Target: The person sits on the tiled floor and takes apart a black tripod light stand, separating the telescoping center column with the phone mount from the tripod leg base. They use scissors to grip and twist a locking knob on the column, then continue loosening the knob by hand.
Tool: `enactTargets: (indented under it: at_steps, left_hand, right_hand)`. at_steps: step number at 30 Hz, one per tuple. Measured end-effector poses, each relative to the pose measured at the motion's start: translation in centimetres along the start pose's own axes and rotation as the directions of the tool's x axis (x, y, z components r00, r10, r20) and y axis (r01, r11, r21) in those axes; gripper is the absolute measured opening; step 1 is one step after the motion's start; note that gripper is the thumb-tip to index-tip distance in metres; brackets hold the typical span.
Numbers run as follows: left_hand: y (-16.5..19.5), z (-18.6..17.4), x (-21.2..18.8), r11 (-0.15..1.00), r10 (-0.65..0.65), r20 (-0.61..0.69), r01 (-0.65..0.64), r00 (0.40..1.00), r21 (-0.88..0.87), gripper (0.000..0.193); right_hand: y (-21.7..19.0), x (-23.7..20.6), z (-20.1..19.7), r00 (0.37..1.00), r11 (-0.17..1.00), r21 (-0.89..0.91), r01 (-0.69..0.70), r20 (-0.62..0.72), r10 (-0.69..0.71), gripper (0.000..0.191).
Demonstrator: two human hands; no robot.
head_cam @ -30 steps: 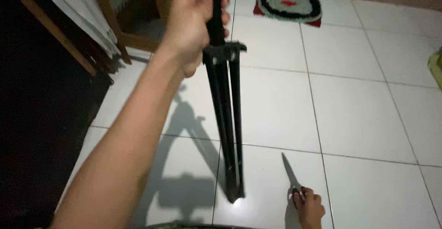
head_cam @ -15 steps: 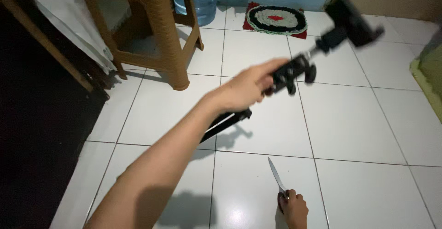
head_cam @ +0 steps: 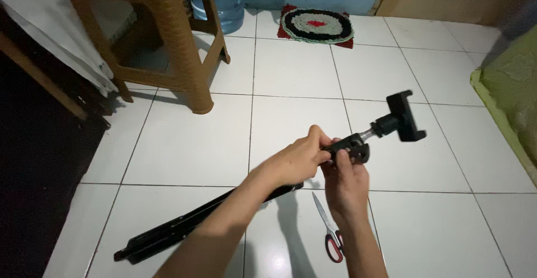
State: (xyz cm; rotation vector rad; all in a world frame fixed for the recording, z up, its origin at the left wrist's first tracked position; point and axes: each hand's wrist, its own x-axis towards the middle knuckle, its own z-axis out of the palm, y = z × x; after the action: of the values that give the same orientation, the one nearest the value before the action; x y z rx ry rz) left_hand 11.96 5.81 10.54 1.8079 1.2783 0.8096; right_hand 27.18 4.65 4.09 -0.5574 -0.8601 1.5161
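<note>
On the white tiled floor (head_cam: 184,149), red-handled scissors (head_cam: 330,230) lie untouched while the right hand (head_cam: 345,180) and left hand (head_cam: 299,160) pinch their fingers on the folded black tripod's (head_cam: 184,230) neck, the phone clamp (head_cam: 405,116) pointing toward the round rug (head_cam: 317,26).

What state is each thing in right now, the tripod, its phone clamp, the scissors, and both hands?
Tripod: legs folded, held slanting, foot end near the floor.
Phone clamp: empty, at the tripod's raised end.
Left hand: gripping the tripod's head joint.
Right hand: fingers on the same joint.
Scissors: closed, lying on the tile floor, untouched.
Water jug: upright.
</note>
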Motion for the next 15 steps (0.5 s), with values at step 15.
enactTargets:
  at_steps: [15]
  left_hand:
    - [-9.7, 4.6, -11.0, 0.892, 0.063, -0.297, 0.080, 0.953, 0.446, 0.046]
  right_hand:
    - [2.6, -2.1, 1.6, 0.905, 0.970, 0.231, 0.080, -0.425, 0.026, 0.014]
